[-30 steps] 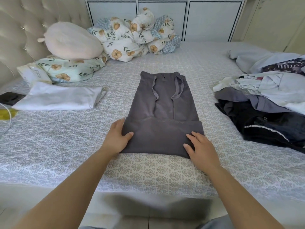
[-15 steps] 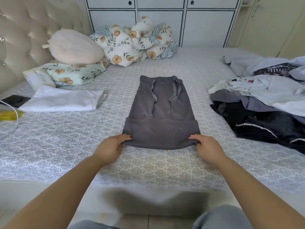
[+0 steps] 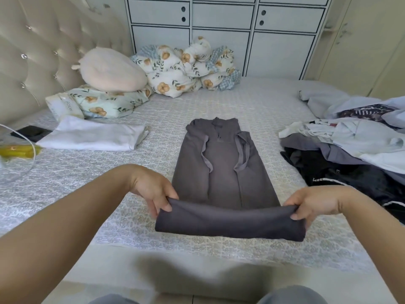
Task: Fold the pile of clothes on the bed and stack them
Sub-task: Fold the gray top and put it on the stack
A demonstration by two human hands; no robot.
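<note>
Grey garment (image 3: 221, 172) flat in middle of bed (image 3: 87, 176), near folded end lifted. Left hand (image 3: 153, 189) pinching its left corner, right hand (image 3: 313, 202) pinching right corner. Unfolded pile (image 3: 350, 150) at right, folded white cloth (image 3: 94, 139) at left.

Bed (image 3: 252, 99): patterned grey-white cover, tufted headboard at left.
Centre: grey garment (image 3: 221, 172) laid flat, near end lifted off the cover.
Left: folded white garment (image 3: 92, 137); dark phone (image 3: 28, 131) just beyond it; yellow object (image 3: 17, 150) and white cable (image 3: 30, 148) at the edge.
Far left: floral pillow (image 3: 105, 104), pink cushion (image 3: 111, 71) on top.
Far end: bunched floral quilt (image 3: 188, 66).
Right: unfolded clothes pile (image 3: 350, 145).
</note>
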